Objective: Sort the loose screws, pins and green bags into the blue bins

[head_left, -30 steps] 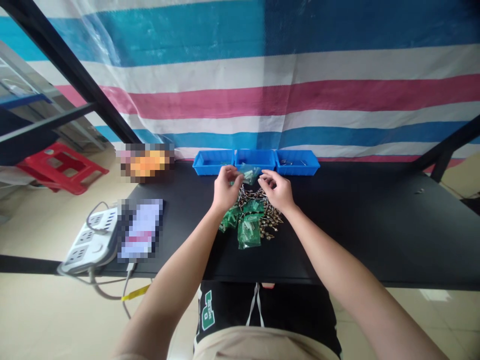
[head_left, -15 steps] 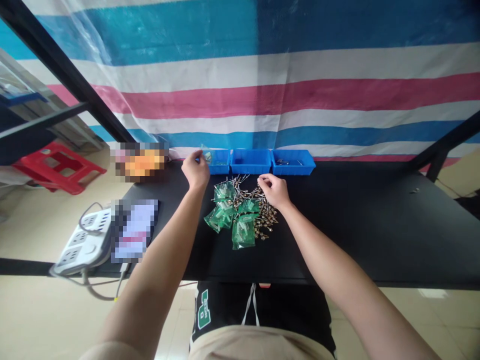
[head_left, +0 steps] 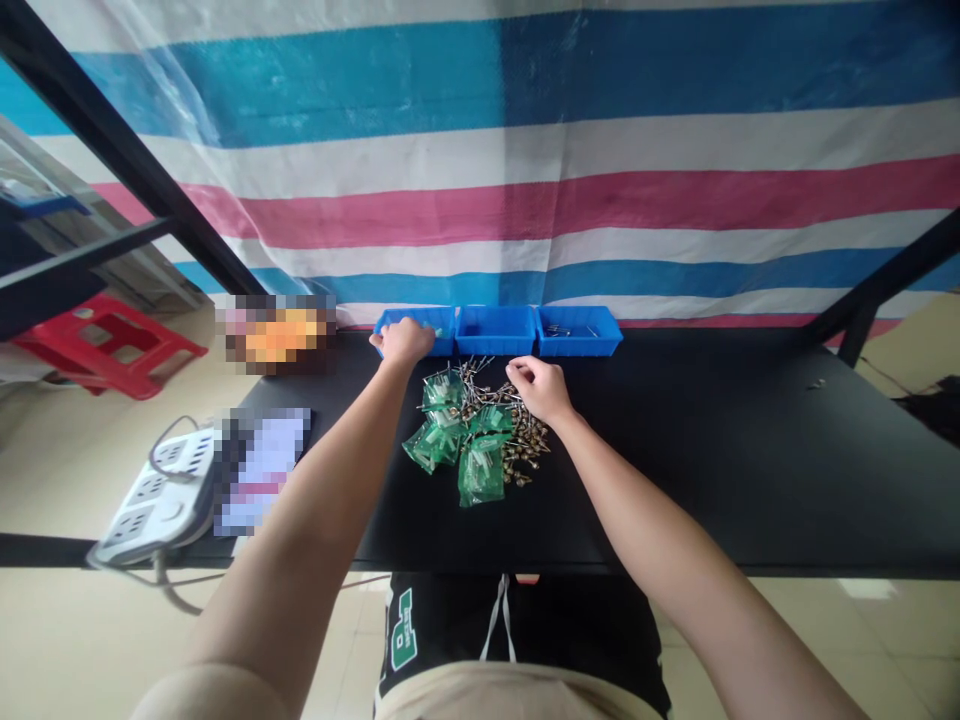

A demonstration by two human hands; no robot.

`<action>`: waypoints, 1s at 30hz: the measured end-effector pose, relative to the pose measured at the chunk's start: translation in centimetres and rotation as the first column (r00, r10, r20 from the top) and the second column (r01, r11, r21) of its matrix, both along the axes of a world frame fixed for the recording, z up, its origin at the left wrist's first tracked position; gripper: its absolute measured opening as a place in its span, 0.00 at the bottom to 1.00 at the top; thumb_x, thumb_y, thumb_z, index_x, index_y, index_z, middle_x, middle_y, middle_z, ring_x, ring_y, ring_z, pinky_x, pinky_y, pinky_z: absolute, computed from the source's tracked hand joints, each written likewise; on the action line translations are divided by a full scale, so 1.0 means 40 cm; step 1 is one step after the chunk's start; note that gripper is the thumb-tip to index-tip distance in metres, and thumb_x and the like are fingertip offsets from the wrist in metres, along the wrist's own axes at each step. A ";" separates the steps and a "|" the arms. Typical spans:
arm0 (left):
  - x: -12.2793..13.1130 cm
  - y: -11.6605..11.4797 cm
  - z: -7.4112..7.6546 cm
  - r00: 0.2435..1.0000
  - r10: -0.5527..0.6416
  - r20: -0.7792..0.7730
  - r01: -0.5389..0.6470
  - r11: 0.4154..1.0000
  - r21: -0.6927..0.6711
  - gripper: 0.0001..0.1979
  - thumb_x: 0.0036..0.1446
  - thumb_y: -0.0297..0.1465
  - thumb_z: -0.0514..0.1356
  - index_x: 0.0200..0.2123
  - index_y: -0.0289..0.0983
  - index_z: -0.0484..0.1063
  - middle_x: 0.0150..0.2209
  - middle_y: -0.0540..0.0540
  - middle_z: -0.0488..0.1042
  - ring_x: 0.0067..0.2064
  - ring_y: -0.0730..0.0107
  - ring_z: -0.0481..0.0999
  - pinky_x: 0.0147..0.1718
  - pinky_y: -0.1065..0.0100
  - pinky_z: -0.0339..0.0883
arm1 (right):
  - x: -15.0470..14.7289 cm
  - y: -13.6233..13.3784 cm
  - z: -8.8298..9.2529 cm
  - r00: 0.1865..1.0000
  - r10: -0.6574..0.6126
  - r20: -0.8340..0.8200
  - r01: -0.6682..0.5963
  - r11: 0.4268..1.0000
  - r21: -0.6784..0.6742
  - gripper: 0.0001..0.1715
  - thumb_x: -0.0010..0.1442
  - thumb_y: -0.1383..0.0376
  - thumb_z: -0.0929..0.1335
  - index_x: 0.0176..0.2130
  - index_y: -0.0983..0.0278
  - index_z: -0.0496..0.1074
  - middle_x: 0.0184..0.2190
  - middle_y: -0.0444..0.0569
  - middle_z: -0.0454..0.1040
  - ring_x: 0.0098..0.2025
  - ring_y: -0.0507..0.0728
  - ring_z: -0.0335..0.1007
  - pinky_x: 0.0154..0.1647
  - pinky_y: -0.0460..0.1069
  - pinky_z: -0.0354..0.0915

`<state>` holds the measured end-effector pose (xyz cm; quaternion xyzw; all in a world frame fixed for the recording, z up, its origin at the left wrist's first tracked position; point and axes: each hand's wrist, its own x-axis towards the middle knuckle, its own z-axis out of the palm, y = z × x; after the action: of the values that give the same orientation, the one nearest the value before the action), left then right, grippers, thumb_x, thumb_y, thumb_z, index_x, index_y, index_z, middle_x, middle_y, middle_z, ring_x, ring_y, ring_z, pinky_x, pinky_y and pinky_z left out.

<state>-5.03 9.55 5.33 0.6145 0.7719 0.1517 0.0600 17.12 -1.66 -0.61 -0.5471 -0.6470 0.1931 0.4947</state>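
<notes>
My left hand (head_left: pixel 406 342) is over the front of the left blue bin (head_left: pixel 442 346), its fingers mostly hidden behind the back of the hand, so whether it grips anything is unclear. Pale green plastic shows in that bin, right beside the hand. My right hand (head_left: pixel 541 388) is closed in a pinch at the upper right of a heap of metal screw-like pieces (head_left: pixel 529 440). What lies between its fingertips is too small to make out. Several green packets (head_left: pixel 481 470) with pale contents lie against the heap's left side.
Next to the left bin stand a middle blue bin (head_left: pixel 495 343) and a right blue bin (head_left: pixel 579 346) with a few metal pieces inside. A white power strip (head_left: pixel 161 490) and a blurred-out flat device (head_left: pixel 262 480) lie left. Small loose pieces (head_left: pixel 816 384) lie far right.
My left hand has come down and slightly right over the left bin; the clear plastic packet it pinched above the bin no longer shows there. The right hand stays pinched near the heap.
</notes>
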 end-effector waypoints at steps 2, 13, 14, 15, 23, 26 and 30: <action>0.001 -0.001 -0.007 1.000 -0.022 -0.010 0.022 1.000 0.002 0.22 0.54 0.43 0.54 0.42 0.33 0.78 0.46 0.26 0.76 0.57 0.33 0.67 0.55 0.38 0.53 | 0.000 0.001 -0.001 1.000 0.007 0.010 -0.007 1.000 -0.005 0.13 0.59 0.58 0.67 0.36 0.62 0.78 0.26 0.48 0.80 0.28 0.57 0.77 0.32 0.48 0.68; 0.020 -0.096 0.016 0.996 -0.064 0.057 0.046 0.963 0.266 0.23 0.62 0.43 0.47 0.37 0.38 0.79 0.51 0.33 0.74 0.57 0.37 0.63 0.55 0.38 0.52 | -0.001 0.002 -0.008 0.994 0.018 0.104 -0.022 0.999 0.030 0.11 0.60 0.60 0.67 0.37 0.62 0.78 0.29 0.48 0.81 0.31 0.56 0.77 0.34 0.48 0.68; 0.022 -0.110 0.017 0.995 -0.069 0.077 0.041 0.948 0.316 0.20 0.62 0.42 0.49 0.38 0.38 0.78 0.52 0.34 0.73 0.57 0.38 0.63 0.54 0.38 0.53 | -0.002 0.000 -0.008 0.991 0.014 0.131 -0.020 0.999 0.048 0.11 0.60 0.60 0.67 0.36 0.62 0.78 0.30 0.48 0.81 0.32 0.56 0.76 0.36 0.49 0.68; 0.025 -0.125 0.018 0.992 -0.084 0.092 0.045 0.930 0.365 0.18 0.61 0.41 0.51 0.39 0.39 0.78 0.52 0.35 0.72 0.57 0.39 0.63 0.54 0.39 0.54 | -0.003 -0.002 -0.007 0.987 0.012 0.160 -0.023 0.998 0.067 0.10 0.61 0.61 0.67 0.36 0.61 0.78 0.30 0.48 0.80 0.33 0.57 0.76 0.37 0.49 0.68; 0.050 -0.224 0.008 0.928 -0.367 0.058 0.329 0.884 0.331 0.10 0.57 0.31 0.55 0.37 0.39 0.77 0.41 0.39 0.76 0.49 0.49 0.70 0.50 0.50 0.62 | -0.006 -0.015 0.005 0.957 0.045 0.287 -0.076 0.992 0.100 0.11 0.63 0.62 0.66 0.35 0.60 0.78 0.30 0.47 0.80 0.36 0.57 0.73 0.38 0.50 0.67; 0.046 -0.245 -0.011 0.918 -0.397 0.011 0.380 0.887 0.263 0.11 0.56 0.29 0.55 0.36 0.39 0.78 0.39 0.40 0.77 0.46 0.52 0.73 0.48 0.55 0.64 | -0.005 -0.015 0.004 0.955 0.040 0.293 -0.072 0.992 0.100 0.10 0.62 0.63 0.66 0.35 0.60 0.78 0.30 0.47 0.80 0.37 0.57 0.73 0.39 0.50 0.67; 0.037 -0.259 -0.025 0.921 -0.373 -0.107 0.388 0.896 0.216 0.13 0.57 0.30 0.54 0.39 0.37 0.78 0.40 0.38 0.77 0.45 0.50 0.73 0.45 0.55 0.65 | -0.006 -0.017 0.003 0.948 0.041 0.315 -0.076 0.992 0.099 0.09 0.62 0.63 0.66 0.35 0.61 0.77 0.29 0.47 0.79 0.36 0.58 0.72 0.38 0.51 0.66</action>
<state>-3.54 -0.83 4.35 0.7608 0.6150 0.2069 -0.0083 16.88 -2.34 -0.49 -0.5235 -0.7426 0.0829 0.4094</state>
